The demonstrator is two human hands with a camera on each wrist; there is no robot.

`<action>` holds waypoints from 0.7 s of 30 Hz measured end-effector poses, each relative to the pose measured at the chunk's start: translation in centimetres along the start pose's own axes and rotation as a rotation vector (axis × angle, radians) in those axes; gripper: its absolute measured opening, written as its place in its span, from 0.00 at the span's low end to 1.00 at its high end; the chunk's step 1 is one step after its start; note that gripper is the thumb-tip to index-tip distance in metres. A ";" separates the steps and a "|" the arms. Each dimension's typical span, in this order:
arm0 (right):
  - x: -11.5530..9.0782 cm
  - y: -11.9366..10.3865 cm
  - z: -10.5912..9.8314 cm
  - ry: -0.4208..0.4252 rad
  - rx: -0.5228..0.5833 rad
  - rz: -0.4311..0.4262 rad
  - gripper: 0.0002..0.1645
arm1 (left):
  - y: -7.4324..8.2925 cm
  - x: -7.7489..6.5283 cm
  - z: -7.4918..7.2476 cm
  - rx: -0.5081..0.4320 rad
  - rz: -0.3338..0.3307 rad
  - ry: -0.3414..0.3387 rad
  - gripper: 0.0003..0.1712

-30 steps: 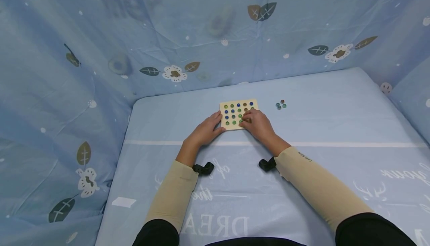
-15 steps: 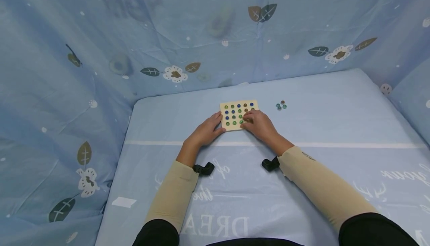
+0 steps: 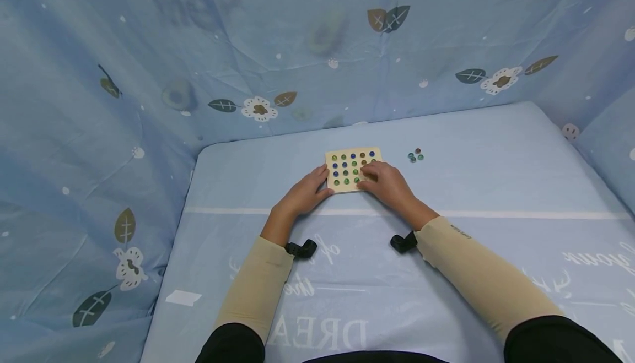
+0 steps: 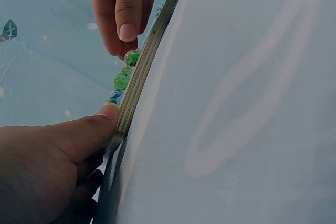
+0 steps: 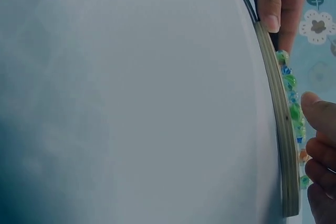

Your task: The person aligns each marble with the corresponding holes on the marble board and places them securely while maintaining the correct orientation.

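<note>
A pale wooden board [image 3: 347,189] with rows of round glass marbles [image 3: 345,173], green, blue and amber, lies flat on the bed-like surface. My left hand [image 3: 302,193] holds the board's near left corner, thumb [image 4: 102,116] against the front edge and fingers along the left side. Over the right part of the board is my right hand [image 3: 389,184], its fingers loosely bent and the thumb [image 5: 312,100] apart from them. Nothing shows in its grasp, and it hides the marbles or holes below it. A green marble [image 4: 132,57] sits just under its fingertips in the left wrist view.
Several loose marbles [image 3: 420,157], green and brownish, lie to the right of the board. A white paper-like patch [image 3: 183,298] is at the left front. Blue patterned cloth [image 3: 327,82] hangs at the back and sides.
My right hand has shifted slightly to the right, and its thumb has drawn away from the green marble in the front row. My left hand stays at the board's corner.
</note>
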State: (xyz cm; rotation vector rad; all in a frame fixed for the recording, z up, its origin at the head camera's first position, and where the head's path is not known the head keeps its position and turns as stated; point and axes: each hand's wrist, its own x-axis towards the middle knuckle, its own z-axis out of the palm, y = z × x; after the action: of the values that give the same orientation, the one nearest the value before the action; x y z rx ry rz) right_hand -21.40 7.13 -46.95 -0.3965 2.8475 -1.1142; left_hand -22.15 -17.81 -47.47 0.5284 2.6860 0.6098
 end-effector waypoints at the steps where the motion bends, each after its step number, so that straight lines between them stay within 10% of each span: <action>1: 0.0 0.0 -0.1 0.002 0.003 0.003 0.31 | 0.0 0.0 0.0 0.000 0.001 0.001 0.42; 21: -0.3 2.2 -3.7 0.119 -0.080 0.000 0.31 | 0.0 -0.1 0.0 -0.001 0.005 0.004 0.43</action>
State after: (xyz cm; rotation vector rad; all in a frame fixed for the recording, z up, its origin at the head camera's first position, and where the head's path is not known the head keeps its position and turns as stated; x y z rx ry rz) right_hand -22.12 11.21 -45.67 -0.3462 3.0032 -1.0610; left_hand -22.05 -17.86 -47.43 0.5348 2.6887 0.6144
